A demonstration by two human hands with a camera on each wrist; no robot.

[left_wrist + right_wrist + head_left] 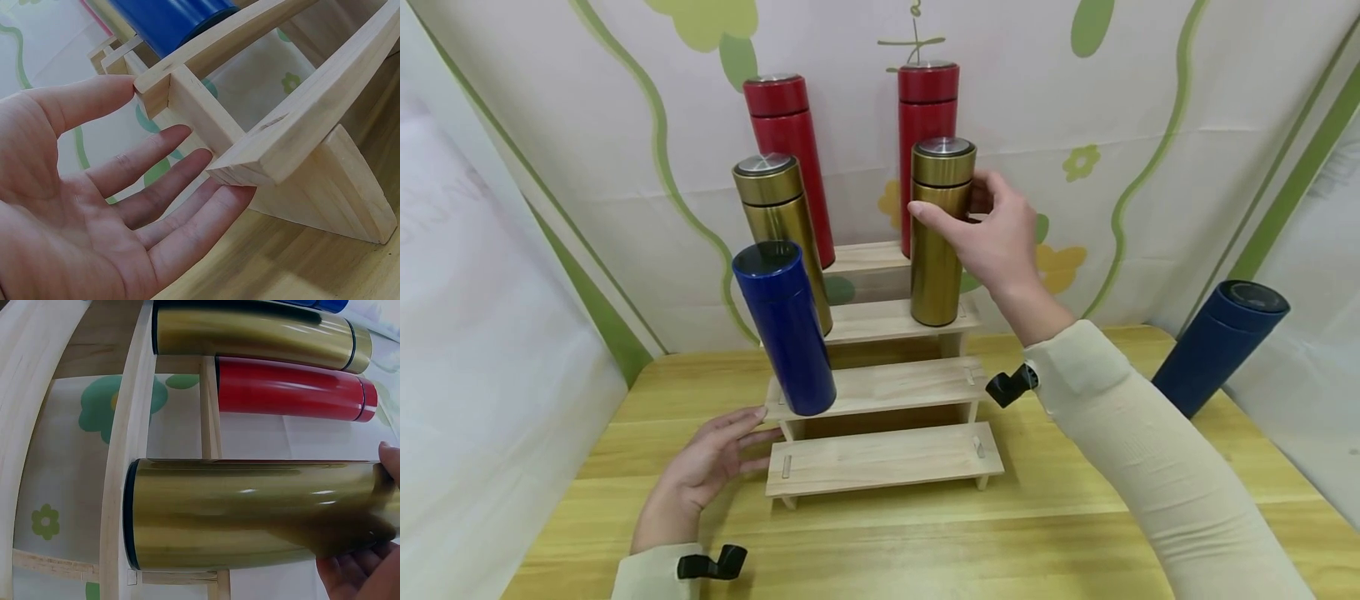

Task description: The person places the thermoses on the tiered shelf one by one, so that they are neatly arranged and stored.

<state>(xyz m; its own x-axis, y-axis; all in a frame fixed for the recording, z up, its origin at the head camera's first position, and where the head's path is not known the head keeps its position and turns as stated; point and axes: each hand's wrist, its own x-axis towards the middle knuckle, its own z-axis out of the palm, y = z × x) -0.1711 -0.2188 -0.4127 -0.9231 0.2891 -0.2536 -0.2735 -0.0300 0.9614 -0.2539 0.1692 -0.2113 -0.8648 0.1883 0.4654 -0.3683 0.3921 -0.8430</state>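
My right hand (996, 229) grips a gold thermos (942, 275) round its upper half, thumb in front. This thermos stands upright at the right end of a wooden tiered stand's (887, 462) second shelf from the top; the right wrist view shows its base against the board. With fingers spread and slightly bent, my left hand (711, 458) touches the stand's left side, the thumb (94, 100) at a shelf corner. A blue thermos (786, 333) and another gold thermos (778, 212) stand on the left of the middle shelves. Red thermoses (782, 129) stand at both ends of the top shelf.
A dark blue thermos (1221, 346) stands on the wooden table (880, 550) at the right, partly behind my right sleeve. The stand's lowest shelf holds no thermos. Behind the stand hangs a patterned white cloth (850, 50), with more cloth at both sides.
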